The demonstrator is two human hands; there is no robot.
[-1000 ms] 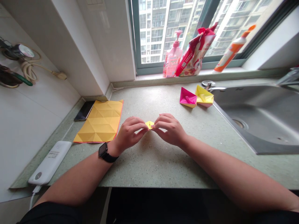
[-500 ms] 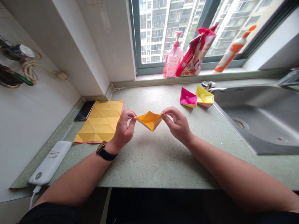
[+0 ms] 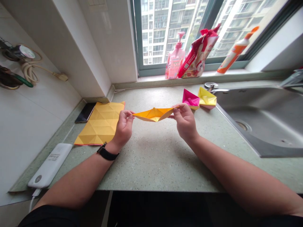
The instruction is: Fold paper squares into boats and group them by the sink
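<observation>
An orange-yellow folded paper boat (image 3: 155, 114) is stretched long and low between my two hands, above the counter. My left hand (image 3: 124, 126) pinches its left tip between thumb and fingers. At the right tip, my right hand (image 3: 186, 121) grips it the same way. Beyond my right hand stand a magenta paper boat (image 3: 190, 98) and a yellow paper boat (image 3: 207, 97), side by side; my hand covers a bit of the magenta one. Beside my left hand lie creased yellow paper sheets (image 3: 99, 123), flat, with a reddish edge underneath.
A dark phone (image 3: 85, 112) touches the sheets' left side. Nearer me is a white power bank (image 3: 50, 164) with a cable. The steel sink (image 3: 267, 126) fills the right. On the sill stand a pink pump bottle (image 3: 175, 60), a red bag (image 3: 199, 53) and an orange-white bottle (image 3: 236, 52).
My hands have moved apart, the right one further to the right. Between them the orange boat has been pulled from a short, deep diamond into a longer, flatter shape.
</observation>
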